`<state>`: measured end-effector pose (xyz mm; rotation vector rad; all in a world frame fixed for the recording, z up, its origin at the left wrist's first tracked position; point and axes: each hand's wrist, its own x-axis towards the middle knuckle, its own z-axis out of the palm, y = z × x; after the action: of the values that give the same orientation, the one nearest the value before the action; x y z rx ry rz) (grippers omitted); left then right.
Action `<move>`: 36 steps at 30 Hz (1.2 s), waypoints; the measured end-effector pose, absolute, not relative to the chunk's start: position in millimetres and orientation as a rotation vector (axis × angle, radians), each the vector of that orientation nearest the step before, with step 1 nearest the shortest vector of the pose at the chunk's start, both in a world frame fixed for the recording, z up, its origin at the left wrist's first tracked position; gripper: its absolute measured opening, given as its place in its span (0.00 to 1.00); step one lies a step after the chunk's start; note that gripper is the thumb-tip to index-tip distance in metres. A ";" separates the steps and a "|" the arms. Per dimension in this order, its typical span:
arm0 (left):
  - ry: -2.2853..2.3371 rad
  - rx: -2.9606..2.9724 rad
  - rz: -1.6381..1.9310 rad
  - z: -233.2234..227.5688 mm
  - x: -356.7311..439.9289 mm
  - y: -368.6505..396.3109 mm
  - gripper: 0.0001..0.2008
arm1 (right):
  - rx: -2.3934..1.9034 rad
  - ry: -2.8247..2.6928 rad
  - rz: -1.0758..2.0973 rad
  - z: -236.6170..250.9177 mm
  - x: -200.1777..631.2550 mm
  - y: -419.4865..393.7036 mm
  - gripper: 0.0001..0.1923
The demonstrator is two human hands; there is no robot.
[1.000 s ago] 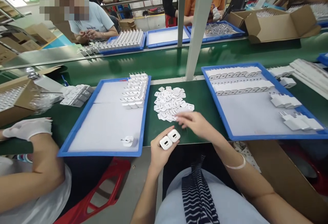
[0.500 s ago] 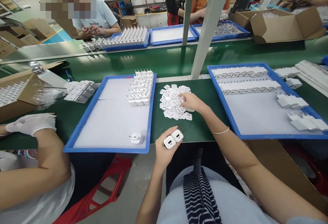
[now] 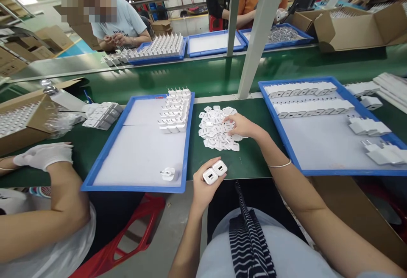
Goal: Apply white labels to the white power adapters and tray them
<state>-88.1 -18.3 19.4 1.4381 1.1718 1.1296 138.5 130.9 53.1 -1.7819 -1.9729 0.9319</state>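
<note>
Two white square chargers (image 3: pixel 215 172) are gripped in the left hand (image 3: pixel 205 184); small white labels (image 3: pixel 217 133) are touched by the loosely curled right hand (image 3: pixel 243 126).

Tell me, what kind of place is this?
Most likely a factory assembly line for phone chargers. A long green conveyor belt runs between seated workers, blue trays hold rows of white charger plugs, and the left hand holds two chargers.
</note>
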 end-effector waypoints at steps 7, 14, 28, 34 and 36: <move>1.177 1.396 1.114 19.4 -88.2 -16.2 0.20 | -1.735 -1.924 0.937 46.4 131.5 136.8 0.18; 1.202 1.319 1.123 17.5 -86.6 -16.3 0.25 | -1.684 -1.831 0.971 49.7 128.2 131.3 0.12; 0.987 1.600 0.944 48.5 -42.0 47.6 0.20 | -1.302 -1.691 1.194 82.6 160.8 77.2 0.14; 0.972 1.585 0.920 56.1 -24.6 46.1 0.21 | -1.386 -1.665 1.111 87.2 168.1 67.7 0.15; 0.969 1.599 0.933 60.5 -22.1 42.4 0.21 | -1.420 -1.705 1.098 92.8 167.7 61.4 0.21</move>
<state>-22.1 42.4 60.5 1.5990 0.9692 0.9328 167.7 61.4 92.8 -1.4195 -1.7049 1.0981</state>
